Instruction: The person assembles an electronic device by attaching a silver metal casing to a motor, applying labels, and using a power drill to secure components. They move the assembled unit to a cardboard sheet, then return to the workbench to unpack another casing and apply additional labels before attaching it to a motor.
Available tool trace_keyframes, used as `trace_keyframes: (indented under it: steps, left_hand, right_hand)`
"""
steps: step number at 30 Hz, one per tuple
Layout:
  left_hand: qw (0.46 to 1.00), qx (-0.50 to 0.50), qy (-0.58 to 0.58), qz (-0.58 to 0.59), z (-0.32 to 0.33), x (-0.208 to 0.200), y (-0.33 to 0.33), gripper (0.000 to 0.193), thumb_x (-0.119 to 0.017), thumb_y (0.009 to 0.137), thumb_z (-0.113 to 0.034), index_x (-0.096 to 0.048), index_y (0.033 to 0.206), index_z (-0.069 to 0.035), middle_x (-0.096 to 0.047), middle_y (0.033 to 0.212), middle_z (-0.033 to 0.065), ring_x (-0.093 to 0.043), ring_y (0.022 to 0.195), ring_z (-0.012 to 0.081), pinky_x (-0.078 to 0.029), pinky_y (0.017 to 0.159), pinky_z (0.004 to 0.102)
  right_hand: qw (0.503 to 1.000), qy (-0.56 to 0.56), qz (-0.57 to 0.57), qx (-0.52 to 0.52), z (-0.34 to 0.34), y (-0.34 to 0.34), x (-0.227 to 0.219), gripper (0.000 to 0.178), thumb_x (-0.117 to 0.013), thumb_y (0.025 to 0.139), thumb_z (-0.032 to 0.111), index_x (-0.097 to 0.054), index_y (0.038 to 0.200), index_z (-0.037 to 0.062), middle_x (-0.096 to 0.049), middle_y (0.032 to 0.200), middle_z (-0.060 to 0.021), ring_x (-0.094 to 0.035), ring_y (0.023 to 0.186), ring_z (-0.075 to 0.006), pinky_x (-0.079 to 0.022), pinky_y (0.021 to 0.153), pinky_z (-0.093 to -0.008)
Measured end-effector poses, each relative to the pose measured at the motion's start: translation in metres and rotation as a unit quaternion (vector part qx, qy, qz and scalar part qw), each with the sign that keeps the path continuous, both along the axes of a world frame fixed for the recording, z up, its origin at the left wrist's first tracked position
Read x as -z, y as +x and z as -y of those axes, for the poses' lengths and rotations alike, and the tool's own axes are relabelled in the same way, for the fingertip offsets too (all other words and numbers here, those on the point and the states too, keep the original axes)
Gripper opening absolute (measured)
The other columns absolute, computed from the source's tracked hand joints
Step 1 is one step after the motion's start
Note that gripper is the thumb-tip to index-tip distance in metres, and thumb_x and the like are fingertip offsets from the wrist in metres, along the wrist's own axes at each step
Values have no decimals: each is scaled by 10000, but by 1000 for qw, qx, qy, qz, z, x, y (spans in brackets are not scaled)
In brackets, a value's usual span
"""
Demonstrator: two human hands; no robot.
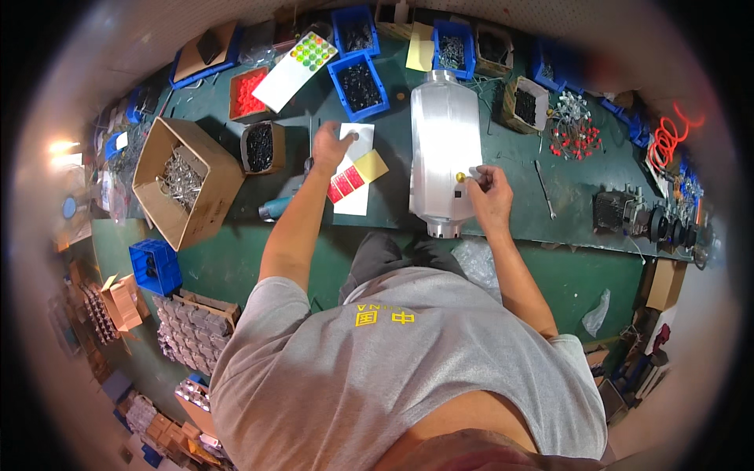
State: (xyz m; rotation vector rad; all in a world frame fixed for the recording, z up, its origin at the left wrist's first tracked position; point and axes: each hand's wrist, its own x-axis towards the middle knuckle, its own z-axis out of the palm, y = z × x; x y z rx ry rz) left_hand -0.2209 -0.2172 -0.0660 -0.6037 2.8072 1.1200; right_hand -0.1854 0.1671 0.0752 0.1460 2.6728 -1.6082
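Silver-grey metal housing (pixel 445 153), long axis running away from the body on the green worktop (pixel 581 275), is pinched at its near right edge by the right hand (pixel 488 188); the left hand (pixel 330 145) is laid flat, fingers loosely spread, on white sticker sheets (pixel 353 169) just left.

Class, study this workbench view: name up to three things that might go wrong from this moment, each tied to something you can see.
1. The left hand reaches over the white sticker sheet; it might smudge or lift the wrong red sticker.
2. The right hand works at the yellow knob on the silver metal housing, whose end sits near the bench edge; a push might shift it off.
3. The open blue bin of small black parts lies close and might be knocked.
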Motion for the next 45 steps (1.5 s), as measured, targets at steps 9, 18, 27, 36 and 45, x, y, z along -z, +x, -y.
trace_keyframes:
  steps: [9,18,27,36,45]
  left_hand:
    - [970,140,-145,136,-13,-9,-20,762,-899,636,-356,-525,1267,-152,-497,1222,151,-506,1225,359,-513,963,472]
    - [972,140,-127,138,-11,-9,-24,828,-916,626,-310,-469,1297,-124,-495,1249,155,-492,1266,363,-507,985,484]
    - [986,109,-49,118,8,7,-17,555,-810,751,-261,-624,1245,-90,-636,1195,208,-597,1168,378,-512,970,458]
    - [975,14,126,-180,-18,-162,-3,263,-741,824,-103,-639,1032,23,-699,861,140,-667,769,208,-518,726,357]
    - [902,-4,409,-134,-81,-262,32,253,-775,889,-159,-691,1052,15,-704,907,40,-636,791,100,-515,716,263]
  right_hand:
    - [995,-74,17,63,-13,25,12,241,-722,855,10,-629,1076,-23,-579,838,9,-521,735,-57,-464,661,-227]
    - [993,-89,13,72,-6,23,2,231,-711,869,11,-624,1080,-21,-579,856,16,-519,732,-54,-462,664,-223]
    - [995,-89,17,43,-5,28,-7,215,-702,876,11,-638,1079,-23,-586,868,14,-523,741,-56,-465,685,-223]
    - [984,-150,-57,-83,66,-5,-62,197,-719,866,23,-686,1054,-30,-670,900,-43,-601,809,-101,-495,702,-242]
    - [932,-147,-244,-223,127,-46,-119,247,-726,842,62,-720,1083,12,-662,1127,-140,-668,946,-234,-564,750,-310]
